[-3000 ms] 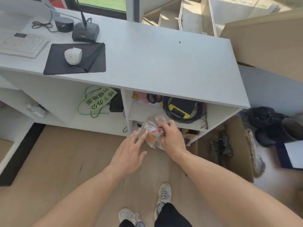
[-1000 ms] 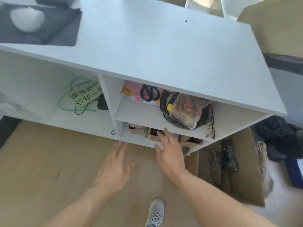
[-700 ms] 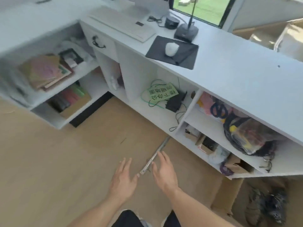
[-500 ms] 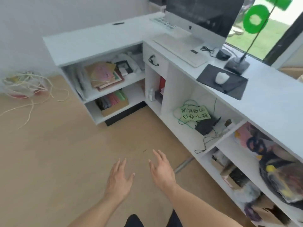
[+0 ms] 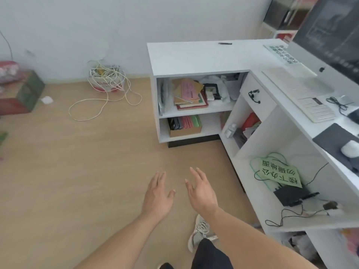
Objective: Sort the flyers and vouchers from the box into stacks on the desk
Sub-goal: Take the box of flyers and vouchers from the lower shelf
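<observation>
Wooden flooring (image 5: 77,181) ran up to a white L-shaped desk (image 5: 194,55). Both hands, left hand (image 5: 157,195) and right hand (image 5: 200,191), hung over the floor with fingers spread, holding nothing. On the desk's bottom corner shelf sat a cardboard box (image 5: 184,131) of upright papers (image 5: 186,122).

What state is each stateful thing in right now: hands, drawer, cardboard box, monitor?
left hand: open, empty.
right hand: open, empty.
drawer: closed.
cardboard box: open-topped, on the lower shelf, upright papers inside.
monitor: dark.
cable bundle: tangled, trailing over the floor.
</observation>
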Tool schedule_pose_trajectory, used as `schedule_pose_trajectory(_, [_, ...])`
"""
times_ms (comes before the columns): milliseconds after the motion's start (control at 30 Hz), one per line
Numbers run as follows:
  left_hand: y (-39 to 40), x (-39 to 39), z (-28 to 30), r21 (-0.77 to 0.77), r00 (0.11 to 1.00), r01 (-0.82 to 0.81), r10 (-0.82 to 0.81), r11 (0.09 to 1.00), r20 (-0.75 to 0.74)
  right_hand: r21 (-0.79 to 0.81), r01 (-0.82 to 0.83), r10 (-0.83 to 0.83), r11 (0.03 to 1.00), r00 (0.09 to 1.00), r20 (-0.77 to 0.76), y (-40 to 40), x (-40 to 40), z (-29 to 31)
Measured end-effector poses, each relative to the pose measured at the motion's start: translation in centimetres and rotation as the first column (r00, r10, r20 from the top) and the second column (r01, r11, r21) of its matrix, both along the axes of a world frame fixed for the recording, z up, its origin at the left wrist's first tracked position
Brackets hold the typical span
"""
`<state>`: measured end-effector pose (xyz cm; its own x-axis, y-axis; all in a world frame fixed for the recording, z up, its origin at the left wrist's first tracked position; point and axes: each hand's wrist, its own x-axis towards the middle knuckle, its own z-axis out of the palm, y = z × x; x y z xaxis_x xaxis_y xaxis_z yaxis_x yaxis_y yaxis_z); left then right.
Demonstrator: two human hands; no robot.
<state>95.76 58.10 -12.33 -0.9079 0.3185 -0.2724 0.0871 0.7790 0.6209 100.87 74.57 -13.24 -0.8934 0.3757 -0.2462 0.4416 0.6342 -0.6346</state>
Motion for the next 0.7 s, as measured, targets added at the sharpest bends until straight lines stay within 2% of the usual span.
schedule_pose_trajectory(200, [4.5, -4.5, -1.3, -0.025, 1.000, 0.020, -0.019, 0.999, 0.023, -0.006, -0.017, 0.017, 1.000, 0.999, 0.045, 4.4, -4.6, -1.3])
schedule_pose_trajectory(700, [19.7, -17.1, -1.9, -0.128, 0.994, 0.056, -0.043, 0.990, 0.101, -0.031, 0.023, -0.019, 0.999, 0.991, 0.131, 21.8, -18.2, -2.6])
